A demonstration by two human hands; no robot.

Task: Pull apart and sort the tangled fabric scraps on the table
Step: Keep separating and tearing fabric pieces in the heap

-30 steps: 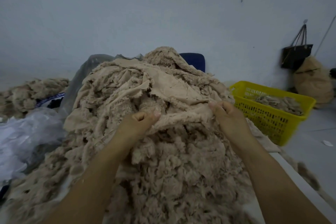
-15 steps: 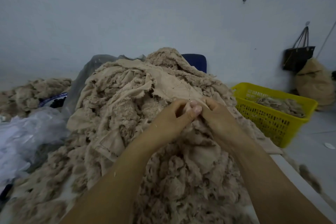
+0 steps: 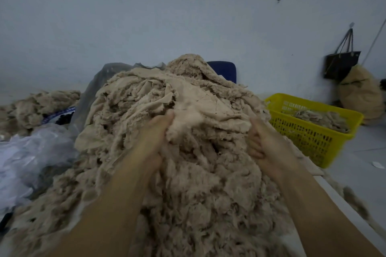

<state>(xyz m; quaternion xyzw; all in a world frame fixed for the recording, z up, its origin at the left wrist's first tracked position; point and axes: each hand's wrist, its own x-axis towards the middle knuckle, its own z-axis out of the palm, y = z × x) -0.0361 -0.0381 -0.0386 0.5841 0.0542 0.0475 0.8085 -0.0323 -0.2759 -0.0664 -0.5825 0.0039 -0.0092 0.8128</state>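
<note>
A tall heap of tangled beige fabric scraps (image 3: 156, 98) fills the middle of the table. My left hand (image 3: 155, 133) grips a bunched, blurred beige scrap (image 3: 188, 119) on the front of the heap, its fingers buried in the cloth. My right hand (image 3: 265, 142) sits a little to the right with its fingers curled round the edge of the same flat beige layer. The two hands are apart, both wrists low over the fluffy front of the heap.
A yellow plastic basket (image 3: 313, 140) holding a few beige scraps stands to the right. Clear plastic bags (image 3: 31, 152) lie at the left, with another beige heap (image 3: 31, 106) behind. A black bag (image 3: 340, 64) hangs on the wall above a tan sack (image 3: 361, 94). The white table edge (image 3: 334, 194) runs along the right.
My hands met at the middle of the heap half a second ago; now they have pulled apart sideways, each still holding cloth, and the scrap in my left hand is blurred with motion.
</note>
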